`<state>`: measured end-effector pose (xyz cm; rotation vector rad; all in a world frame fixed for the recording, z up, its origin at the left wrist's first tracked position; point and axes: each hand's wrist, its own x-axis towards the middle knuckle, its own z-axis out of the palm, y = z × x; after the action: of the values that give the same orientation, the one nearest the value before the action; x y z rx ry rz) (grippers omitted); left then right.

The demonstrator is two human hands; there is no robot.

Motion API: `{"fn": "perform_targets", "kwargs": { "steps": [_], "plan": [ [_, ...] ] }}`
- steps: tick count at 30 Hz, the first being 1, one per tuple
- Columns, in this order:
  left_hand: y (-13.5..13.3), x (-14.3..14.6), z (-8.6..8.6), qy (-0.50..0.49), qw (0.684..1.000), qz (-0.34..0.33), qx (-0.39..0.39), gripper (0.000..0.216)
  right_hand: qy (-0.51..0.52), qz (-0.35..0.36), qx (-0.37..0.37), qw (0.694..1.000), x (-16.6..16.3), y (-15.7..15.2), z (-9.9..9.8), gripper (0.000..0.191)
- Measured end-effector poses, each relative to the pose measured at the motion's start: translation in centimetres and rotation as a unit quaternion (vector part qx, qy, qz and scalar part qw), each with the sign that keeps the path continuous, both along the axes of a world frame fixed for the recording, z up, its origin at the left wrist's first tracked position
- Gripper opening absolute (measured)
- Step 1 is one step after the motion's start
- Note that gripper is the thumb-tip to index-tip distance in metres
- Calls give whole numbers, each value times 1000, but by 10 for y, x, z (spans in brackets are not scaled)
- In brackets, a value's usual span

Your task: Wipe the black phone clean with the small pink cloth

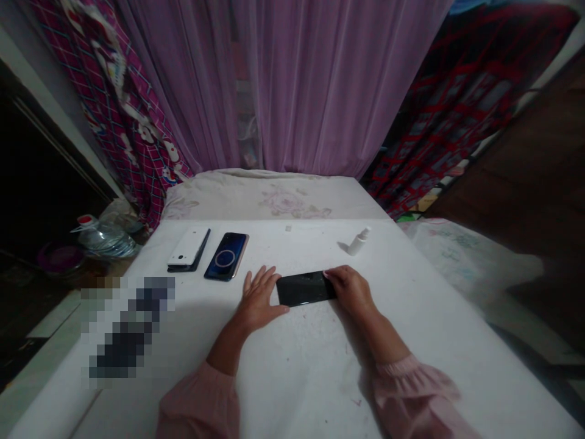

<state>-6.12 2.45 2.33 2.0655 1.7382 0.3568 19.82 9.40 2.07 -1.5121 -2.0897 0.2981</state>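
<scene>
A black smartphone (304, 289) lies screen up and sideways on the white-covered table, between my two hands. My left hand (259, 300) is spread at its left end, with the thumb near the lower corner and a finger near the upper one. At the right end, my right hand (351, 289) has its fingers closed over the phone's upper right corner. Whether something small is pinched there I cannot make out. Left of my hands lie a phone with a blue ring on its screen (227, 256) and a white phone (186, 249) resting on a dark one.
A small white spray bottle (359, 241) stands at the back right of the table (292, 378). A pixelated dark patch (132, 329) covers something at the left edge. Purple curtains (311, 85) hang behind. A large water bottle (107, 238) is beyond the left edge.
</scene>
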Motion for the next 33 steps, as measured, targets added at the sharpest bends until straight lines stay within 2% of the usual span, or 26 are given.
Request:
{"fn": "perform_targets", "kwargs": {
  "steps": [3, 6, 11, 14, 18, 22, 25, 27, 33],
  "plan": [
    [1, 1, 1, 5, 1000, 0, -6, 70, -11, -15, -2, 1000, -10, 15, 0, 21],
    [0, 1, 4, 6, 1000, -3, -17, 72, -31, 0, 16, 999, -21, 14, -2, 21],
    [-1, -2, 9, -7, 999, -19, -38, 74, -17, 129, 58, 990, -55, -13, -5, 23],
    [-2, -2, 11, -23, 999, -28, -35, 73, 3, 173, 72, 982, -69, -24, -4, 24],
    [-4, -1, 12, -28, 999, -24, -32, 73, 15, 153, 77, 985, -47, -26, -9, 27],
    [-4, -1, 9, -37, 999, -28, -22, 70, 7, 67, 78, 995, -1, -24, -19, 28],
    [-3, -3, 7, -37, 999, -30, -23, 70, -5, 27, 75, 997, 11, -22, -18, 29],
    [-3, -4, 6, -33, 999, -31, -25, 70, -13, 30, 72, 997, -2, -21, -14, 29],
    [-1, -2, 4, -18, 999, -27, -19, 70, -12, 133, 47, 990, -81, -22, 1, 22]
  ]
}}
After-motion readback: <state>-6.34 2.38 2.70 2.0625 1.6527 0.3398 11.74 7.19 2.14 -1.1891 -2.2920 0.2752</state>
